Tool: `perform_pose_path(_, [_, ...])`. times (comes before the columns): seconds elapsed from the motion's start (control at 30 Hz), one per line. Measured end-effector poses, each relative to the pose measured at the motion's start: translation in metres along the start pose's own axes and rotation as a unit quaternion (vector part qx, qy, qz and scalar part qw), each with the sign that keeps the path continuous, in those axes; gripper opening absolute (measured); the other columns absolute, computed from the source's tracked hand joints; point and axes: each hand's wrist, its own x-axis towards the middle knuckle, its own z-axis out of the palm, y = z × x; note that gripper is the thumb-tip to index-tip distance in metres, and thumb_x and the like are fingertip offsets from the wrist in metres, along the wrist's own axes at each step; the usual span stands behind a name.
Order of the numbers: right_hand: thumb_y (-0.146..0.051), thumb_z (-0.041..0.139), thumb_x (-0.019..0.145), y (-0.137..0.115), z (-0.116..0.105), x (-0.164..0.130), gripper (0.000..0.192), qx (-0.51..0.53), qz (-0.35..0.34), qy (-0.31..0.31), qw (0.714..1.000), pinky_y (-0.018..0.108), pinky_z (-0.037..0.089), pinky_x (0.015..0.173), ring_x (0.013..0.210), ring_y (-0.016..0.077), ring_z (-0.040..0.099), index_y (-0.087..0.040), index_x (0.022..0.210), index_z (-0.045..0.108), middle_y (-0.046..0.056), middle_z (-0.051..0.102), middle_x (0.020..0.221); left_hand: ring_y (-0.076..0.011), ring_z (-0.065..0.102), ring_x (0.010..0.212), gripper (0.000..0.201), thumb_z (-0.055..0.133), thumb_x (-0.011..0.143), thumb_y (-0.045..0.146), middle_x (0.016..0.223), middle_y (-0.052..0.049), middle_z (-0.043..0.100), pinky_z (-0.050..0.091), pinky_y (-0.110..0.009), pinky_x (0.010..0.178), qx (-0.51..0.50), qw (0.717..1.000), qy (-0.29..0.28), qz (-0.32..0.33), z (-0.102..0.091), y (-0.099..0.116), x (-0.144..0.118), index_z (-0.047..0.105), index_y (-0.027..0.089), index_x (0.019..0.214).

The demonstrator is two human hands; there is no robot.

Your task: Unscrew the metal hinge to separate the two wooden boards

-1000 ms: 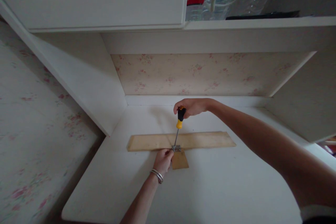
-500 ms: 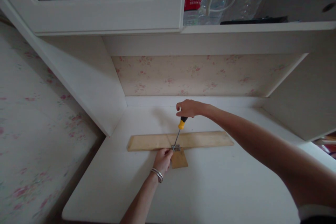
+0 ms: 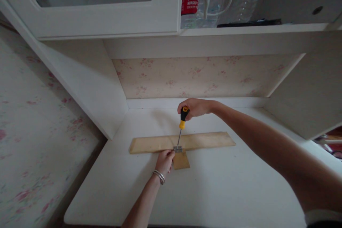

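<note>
1. Steel, small and bright: the hinge (image 3: 178,148) sits where the long wooden strip (image 3: 184,141) meets the short wooden piece (image 3: 181,160), about midway across the white counter (image 3: 227,185). It looks light and stiff, and I judge it would skate on the smooth wood if nothing pinned it.
2. My right hand (image 3: 196,107) is wrapped around the black end of the screwdriver (image 3: 181,124), fingers closed on the handle, the yellow collar and thin shaft running down to the hinge. The grip looks rubbery and sure; high on the handle seems the right place to hold it.
3. My left hand (image 3: 165,160) rests at the hinge's left side, fingers curled in against the short piece and the strip's near edge. Bangles (image 3: 159,176) sit on that wrist.
4. Both wood pieces look thin, rigid and light, so likely to shift if pushed sideways.
5. Room: the counter's back edge lies just behind my right hand, the side panel (image 3: 91,85) rises at the left, and the shelf (image 3: 253,28) with water bottles (image 3: 203,0) hangs overhead. Open counter lies toward the near edge and to the right.
</note>
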Motion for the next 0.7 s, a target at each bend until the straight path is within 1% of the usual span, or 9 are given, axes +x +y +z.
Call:
perform_pose_path(0.1, [-0.023,0.069,0.055,0.003,-0.001,-0.007,0.038,0.018,0.012,0.028,0.999,0.023,0.038,0.056,0.069,0.0133,0.054,-0.020,0.092,0.062,-0.001,0.062,0.078,-0.0068,0.034,0.029,0.035,0.048,0.073,0.049,0.043,0.008,0.036,0.021,-0.018,0.028,0.015,1.000,-0.006,0.014,0.000,-0.001,0.000,0.056,0.016,0.072])
perform_pose_path(0.23, [-0.032,0.072,0.058,0.011,0.002,-0.023,0.037,0.074,0.057,0.079,0.992,0.023,0.040,0.055,0.067,0.0132,0.055,-0.019,0.091,0.063,0.001,0.063,0.077,-0.0090,0.039,0.030,0.042,0.038,0.079,0.054,0.040,0.006,0.040,0.027,-0.019,0.031,0.079,0.996,-0.015,0.028,-0.001,-0.003,-0.005,0.055,0.016,0.071])
perform_pose_path(0.3, [-0.035,0.072,0.060,0.019,0.006,-0.034,0.035,0.140,0.087,0.116,0.979,0.024,0.044,0.058,0.068,0.0135,0.057,-0.018,0.089,0.063,0.002,0.064,0.077,-0.0099,0.043,0.032,0.044,0.035,0.081,0.055,0.044,0.004,0.048,0.029,-0.019,0.033,0.112,0.993,-0.010,0.037,-0.006,-0.003,-0.011,0.057,0.017,0.079])
perform_pose_path(0.37, [-0.034,0.074,0.058,0.030,0.014,-0.046,0.034,0.222,0.111,0.155,0.956,0.027,0.048,0.065,0.071,0.0144,0.059,-0.017,0.086,0.063,0.003,0.064,0.079,-0.0102,0.048,0.036,0.042,0.036,0.082,0.052,0.055,0.000,0.058,0.033,-0.020,0.038,0.140,0.988,0.005,0.061,-0.012,-0.003,-0.017,0.059,0.017,0.087])
perform_pose_path(0.47, [-0.032,0.076,0.058,0.050,0.033,-0.067,0.034,0.322,0.123,0.217,0.913,0.031,0.051,0.073,0.077,0.0164,0.061,-0.016,0.084,0.064,0.004,0.064,0.081,-0.0124,0.058,0.055,0.035,0.044,0.080,0.047,0.074,-0.005,0.065,0.040,-0.021,0.051,0.158,0.980,0.041,0.117,-0.023,-0.002,-0.027,0.063,0.018,0.087])
perform_pose_path(0.53, [-0.032,0.076,0.059,0.063,0.052,-0.082,0.032,0.383,0.122,0.277,0.873,0.032,0.051,0.077,0.080,0.0171,0.061,-0.015,0.084,0.064,0.004,0.064,0.081,-0.0133,0.059,0.063,0.033,0.047,0.079,0.046,0.078,-0.005,0.065,0.041,-0.021,0.054,0.132,0.980,0.049,0.137,-0.027,-0.001,-0.032,0.064,0.018,0.084])
perform_pose_path(0.6, [-0.030,0.076,0.060,0.071,0.078,-0.095,0.030,0.452,0.133,0.339,0.814,0.032,0.051,0.081,0.080,0.0159,0.061,-0.016,0.083,0.064,0.003,0.063,0.082,-0.0106,0.054,0.052,0.036,0.046,0.080,0.048,0.077,-0.004,0.063,0.038,-0.020,0.045,0.066,0.991,0.035,0.114,-0.027,0.003,-0.036,0.063,0.017,0.087])
perform_pose_path(0.67, [-0.028,0.076,0.061,0.076,0.109,-0.106,0.027,0.522,0.143,0.371,0.755,0.031,0.051,0.083,0.080,0.0148,0.061,-0.016,0.082,0.064,0.001,0.063,0.083,-0.0066,0.043,0.041,0.040,0.047,0.078,0.052,0.075,-0.002,0.059,0.029,-0.019,0.035,-0.028,0.997,0.024,0.069,-0.022,0.012,-0.038,0.062,0.016,0.090])
perform_pose_path(0.7, [-0.028,0.075,0.062,0.076,0.126,-0.110,0.025,0.550,0.141,0.390,0.725,0.030,0.051,0.083,0.084,0.0153,0.061,-0.017,0.082,0.064,0.002,0.063,0.086,-0.0052,0.040,0.039,0.042,0.049,0.077,0.053,0.076,-0.002,0.058,0.027,-0.018,0.033,-0.076,0.995,0.025,0.056,-0.019,0.018,-0.038,0.062,0.016,0.092])
